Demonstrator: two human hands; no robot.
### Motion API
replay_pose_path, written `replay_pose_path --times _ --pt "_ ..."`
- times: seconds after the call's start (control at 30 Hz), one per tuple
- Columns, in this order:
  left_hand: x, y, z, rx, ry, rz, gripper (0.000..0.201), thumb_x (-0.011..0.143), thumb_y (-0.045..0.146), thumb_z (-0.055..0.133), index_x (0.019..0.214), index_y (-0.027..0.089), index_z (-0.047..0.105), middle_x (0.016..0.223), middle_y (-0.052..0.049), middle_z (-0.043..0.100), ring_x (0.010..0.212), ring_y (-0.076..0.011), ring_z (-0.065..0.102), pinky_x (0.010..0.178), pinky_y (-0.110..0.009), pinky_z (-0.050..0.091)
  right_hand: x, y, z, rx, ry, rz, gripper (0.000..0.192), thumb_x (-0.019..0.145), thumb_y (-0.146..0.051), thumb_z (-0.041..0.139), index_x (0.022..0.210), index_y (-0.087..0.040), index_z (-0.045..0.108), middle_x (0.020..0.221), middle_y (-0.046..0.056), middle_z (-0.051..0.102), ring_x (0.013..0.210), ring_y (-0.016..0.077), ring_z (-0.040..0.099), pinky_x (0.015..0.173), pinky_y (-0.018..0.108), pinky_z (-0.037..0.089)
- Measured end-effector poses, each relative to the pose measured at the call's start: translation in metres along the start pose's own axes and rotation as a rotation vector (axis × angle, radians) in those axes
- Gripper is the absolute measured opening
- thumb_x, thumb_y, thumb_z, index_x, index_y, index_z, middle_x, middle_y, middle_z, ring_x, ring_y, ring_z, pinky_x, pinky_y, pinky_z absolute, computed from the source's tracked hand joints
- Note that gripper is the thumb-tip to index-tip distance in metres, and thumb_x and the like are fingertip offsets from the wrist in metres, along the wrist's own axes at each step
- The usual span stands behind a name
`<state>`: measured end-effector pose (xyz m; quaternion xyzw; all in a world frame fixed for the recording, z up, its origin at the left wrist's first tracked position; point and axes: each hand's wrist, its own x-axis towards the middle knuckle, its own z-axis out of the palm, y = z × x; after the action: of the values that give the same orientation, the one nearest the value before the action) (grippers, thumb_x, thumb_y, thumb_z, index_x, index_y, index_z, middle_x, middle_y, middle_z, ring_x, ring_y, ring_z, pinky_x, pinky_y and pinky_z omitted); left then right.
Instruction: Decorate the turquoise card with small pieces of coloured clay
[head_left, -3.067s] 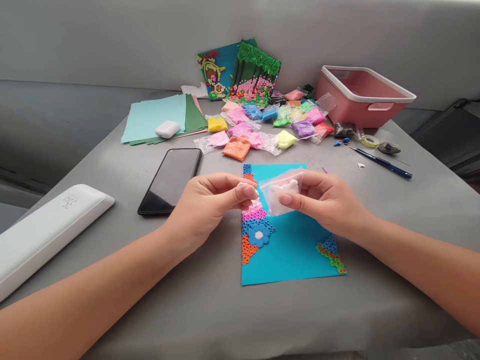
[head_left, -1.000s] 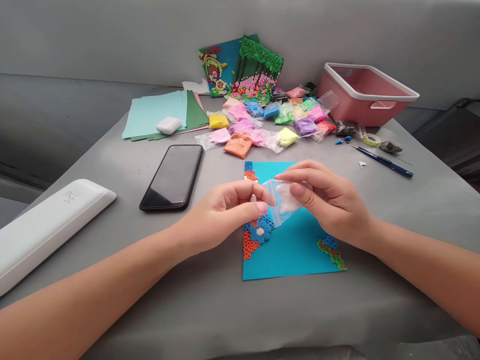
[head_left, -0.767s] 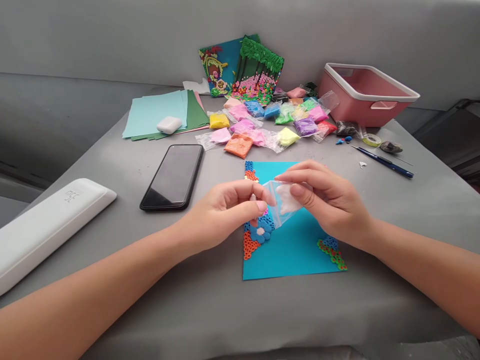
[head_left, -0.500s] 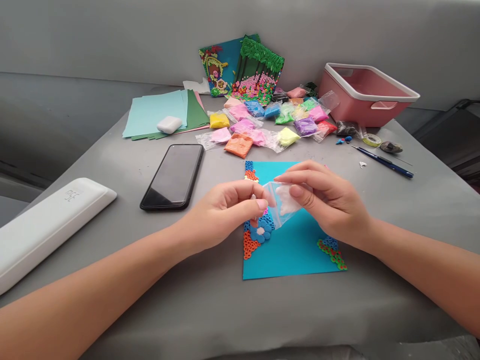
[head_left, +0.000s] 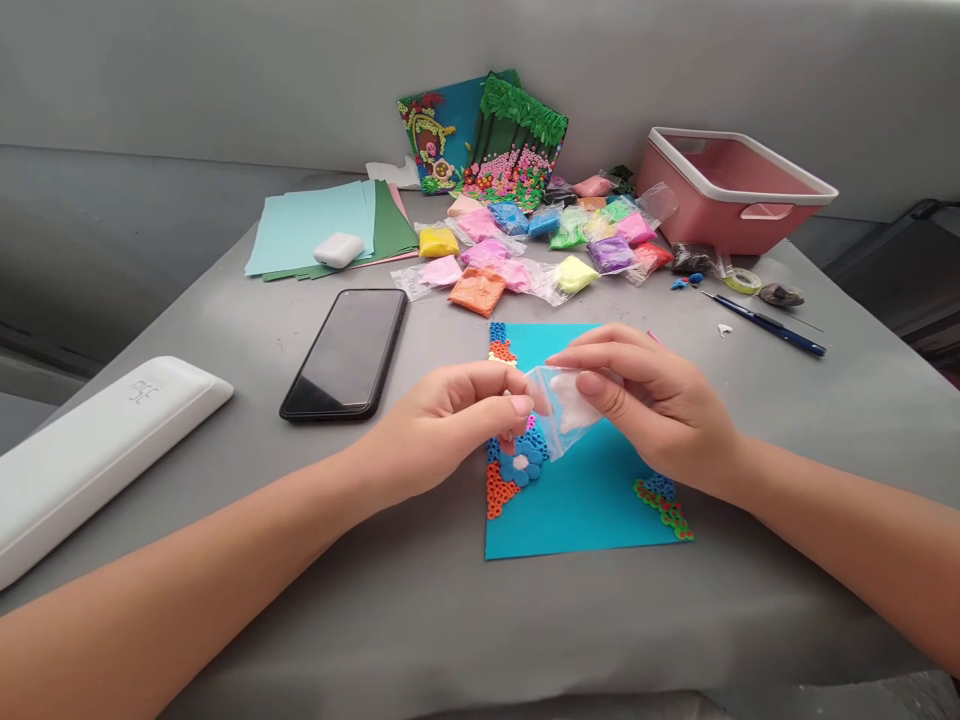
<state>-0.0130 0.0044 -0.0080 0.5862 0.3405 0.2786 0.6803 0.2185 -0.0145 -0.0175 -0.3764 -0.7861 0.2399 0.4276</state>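
Between my hands is a small clear zip bag with white modelling clay inside. My right hand pinches the bag's clay-filled end between thumb and fingers. At the bag's mouth, my left hand has thumb and index finger closed on the plastic edge; some of its fingertips are hidden. Below both hands lies a blue card. Orange and blue clay rings and a blue clay flower decorate its left side, and green, red and blue rings sit at its lower right.
Several colored clay packets lie beyond the card. A phone and a white power bank are at left. Farther back are paper sheets, an earbud case, decorated cards and a pink basket. A craft knife lies at right.
Almost nothing differs. The bag tilts very slightly downward between my hands, while both hands keep nearly the same place and grip.
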Motion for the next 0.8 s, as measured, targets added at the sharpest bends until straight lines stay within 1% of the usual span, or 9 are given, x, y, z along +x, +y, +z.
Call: replay_pose_path --times 0.17,0.33,0.57,0.8 --pt "-0.0001 0.0004 0.0017 -0.006 0.002 -0.001 0.017 0.092 0.033 0.072 0.079 0.021 0.075 0.074 0.001 0.061 0.070 -0.0122 0.055 0.067 -0.022 0.051 0.0001 -0.0002 0.0002 0.024 -0.010 -0.001 0.019 0.103 -0.025 0.059 0.114 -0.023 0.075 0.106 0.007 0.071 0.096 0.0178 0.068 0.083 0.034 0.057" --pt "-0.0004 0.0011 0.0018 -0.030 -0.022 -0.025 0.016 0.090 0.031 0.075 0.080 0.019 0.073 0.074 0.000 0.062 0.069 -0.0121 0.057 0.067 -0.023 0.053 0.0002 0.0000 -0.0001 0.069 -0.018 0.014 0.019 0.103 -0.024 0.060 0.113 -0.024 0.076 0.106 0.006 0.071 0.097 0.0175 0.068 0.085 0.034 0.056" --pt "0.0004 -0.0027 -0.0013 -0.051 -0.009 0.018 0.018 0.091 0.033 0.074 0.081 0.019 0.078 0.072 -0.001 0.061 0.069 -0.0125 0.056 0.066 -0.023 0.051 0.0004 -0.0014 -0.0011 0.099 -0.035 0.086 0.020 0.103 -0.028 0.060 0.113 -0.021 0.075 0.105 0.006 0.071 0.098 0.0182 0.068 0.079 0.033 0.054" --pt "0.0004 -0.0035 -0.0052 -0.078 -0.053 0.004 0.013 0.092 0.027 0.072 0.089 0.021 0.082 0.077 -0.001 0.063 0.073 -0.0109 0.057 0.070 -0.021 0.055 0.0006 -0.0005 -0.0014 0.104 -0.035 0.065 0.021 0.104 -0.026 0.059 0.114 -0.018 0.075 0.103 0.007 0.072 0.097 0.0173 0.067 0.078 0.032 0.053"
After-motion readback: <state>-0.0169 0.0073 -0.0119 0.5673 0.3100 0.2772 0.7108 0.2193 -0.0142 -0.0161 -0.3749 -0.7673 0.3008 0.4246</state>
